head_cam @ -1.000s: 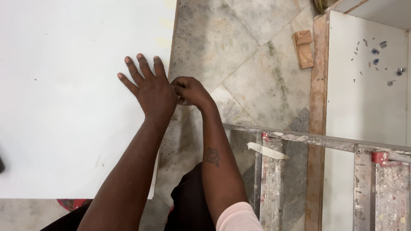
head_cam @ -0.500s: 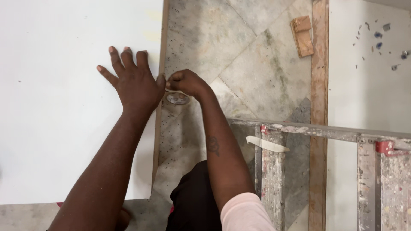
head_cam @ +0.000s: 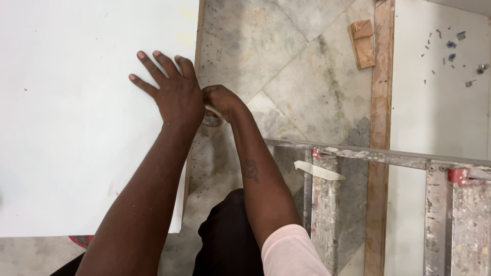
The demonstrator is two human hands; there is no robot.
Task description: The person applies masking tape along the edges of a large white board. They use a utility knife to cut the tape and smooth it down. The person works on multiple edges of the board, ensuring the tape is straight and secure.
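Since the earlier frame both hands have shifted slightly right along the edge of the white board (head_cam: 76,128), keeping the same pose. Left hand (head_cam: 171,89) lies flat on the board near its right edge, fingers spread, grip fully open and holding nothing. Right hand (head_cam: 220,102) is curled just beside it at the board's edge, its grip closed on a roll of tape (head_cam: 210,118), mostly hidden under the fingers. Below is a stone tile floor (head_cam: 307,87). A paint-spattered stepladder (head_cam: 383,204) stands to the right, with a strip of tape (head_cam: 317,170) stuck on it. Small wood blocks (head_cam: 362,43) lie on the floor beside a wooden-edged white panel (head_cam: 440,117).
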